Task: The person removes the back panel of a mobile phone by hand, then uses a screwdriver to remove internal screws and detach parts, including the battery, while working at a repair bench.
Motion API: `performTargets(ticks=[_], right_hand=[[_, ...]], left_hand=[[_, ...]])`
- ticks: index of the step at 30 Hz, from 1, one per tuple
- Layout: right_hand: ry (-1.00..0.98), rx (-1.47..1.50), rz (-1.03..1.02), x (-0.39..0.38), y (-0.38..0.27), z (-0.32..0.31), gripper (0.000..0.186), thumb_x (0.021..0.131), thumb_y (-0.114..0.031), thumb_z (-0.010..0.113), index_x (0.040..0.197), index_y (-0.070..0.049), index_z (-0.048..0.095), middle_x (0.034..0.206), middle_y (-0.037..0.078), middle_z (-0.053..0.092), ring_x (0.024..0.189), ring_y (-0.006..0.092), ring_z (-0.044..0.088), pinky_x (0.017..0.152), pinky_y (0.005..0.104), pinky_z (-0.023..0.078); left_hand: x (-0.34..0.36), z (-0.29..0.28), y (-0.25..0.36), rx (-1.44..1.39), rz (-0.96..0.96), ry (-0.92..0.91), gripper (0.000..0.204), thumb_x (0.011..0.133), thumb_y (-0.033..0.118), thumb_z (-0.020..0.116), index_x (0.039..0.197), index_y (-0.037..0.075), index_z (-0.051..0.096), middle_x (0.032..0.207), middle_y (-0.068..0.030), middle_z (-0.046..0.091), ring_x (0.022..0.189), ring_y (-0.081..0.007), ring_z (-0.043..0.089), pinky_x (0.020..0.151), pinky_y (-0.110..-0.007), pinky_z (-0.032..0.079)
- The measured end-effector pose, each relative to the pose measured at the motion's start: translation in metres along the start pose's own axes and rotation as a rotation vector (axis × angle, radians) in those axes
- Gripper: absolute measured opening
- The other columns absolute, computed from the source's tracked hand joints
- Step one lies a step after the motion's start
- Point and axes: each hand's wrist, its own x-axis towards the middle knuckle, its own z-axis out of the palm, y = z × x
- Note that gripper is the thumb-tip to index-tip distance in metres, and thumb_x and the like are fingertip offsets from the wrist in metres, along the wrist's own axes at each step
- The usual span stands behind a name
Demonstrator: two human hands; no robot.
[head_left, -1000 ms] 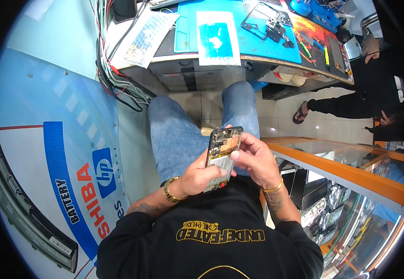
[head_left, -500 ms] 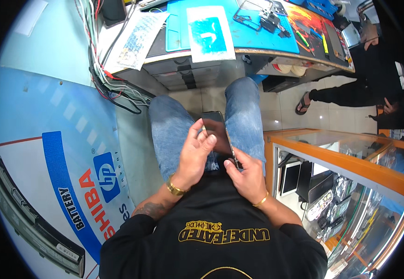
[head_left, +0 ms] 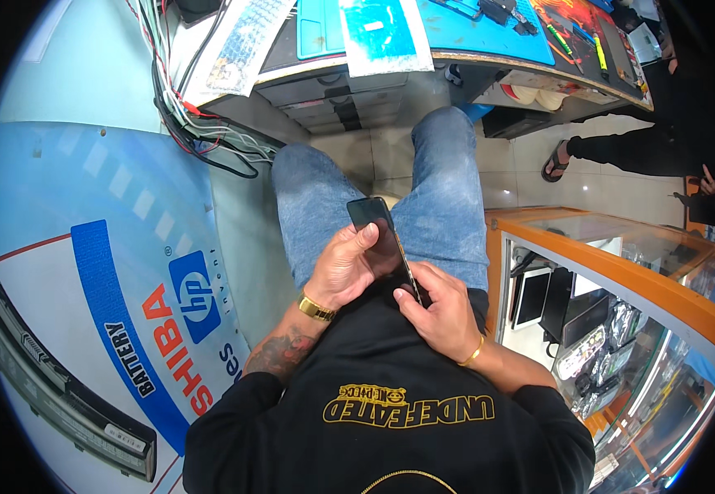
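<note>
Above my lap, between my thighs, I hold a dark smartphone in both hands. Its glossy black face is turned up and it leans slightly, far end to the left. My left hand supports the left side, thumb laid over the face and fingers mostly hidden beneath. At the near right edge, my right hand grips the lower corner between thumb and bent fingers. Small light and coppery spots show along the right edge, too small to make out.
Ahead stands a workbench with a blue mat, a blue-and-white bag and several tools. Cables hang at its left end. A glass display case stands close on my right. Another person's leg is at far right.
My left fingers have gone from pinching near the phone's upper left edge to cradling its side, with the thumb on the face. The bench sits higher in view.
</note>
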Motion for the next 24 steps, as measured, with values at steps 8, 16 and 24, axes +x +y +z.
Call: performTargets(ticks=[8,16,24], right_hand=[[0.03,0.365,0.183,0.016,0.015,-0.014,0.013,0.09,-0.007,0.065,0.098,0.002,0.069,0.084,0.004,0.067,0.076,0.0076,0.061,0.067,0.0222,0.049],[0.08,0.362,0.177,0.033,0.015,-0.007,0.011,0.09,-0.008,0.067,0.088,0.002,0.069,0.075,0.001,0.067,0.069,0.005,0.057,0.063,0.0225,0.047],[0.128,0.409,0.182,0.029,0.013,0.001,0.01,0.089,-0.007,0.069,0.086,0.002,0.069,0.075,-0.001,0.065,0.069,0.003,0.054,0.062,0.0209,0.045]], left_hand=[[0.0,-0.005,-0.01,-0.157,-0.043,-0.055,0.025,0.095,0.036,0.061,0.103,0.014,0.067,0.104,-0.0115,0.069,0.106,-0.0303,0.063,0.096,-0.055,0.047],[0.0,0.001,-0.017,-0.181,-0.035,-0.074,0.022,0.096,0.029,0.061,0.107,0.01,0.063,0.105,-0.0062,0.067,0.102,-0.0237,0.065,0.095,-0.053,0.05],[-0.002,0.004,-0.015,-0.241,-0.003,-0.154,0.021,0.096,0.028,0.062,0.104,0.009,0.062,0.102,-0.0059,0.067,0.101,-0.0234,0.065,0.093,-0.052,0.052]])
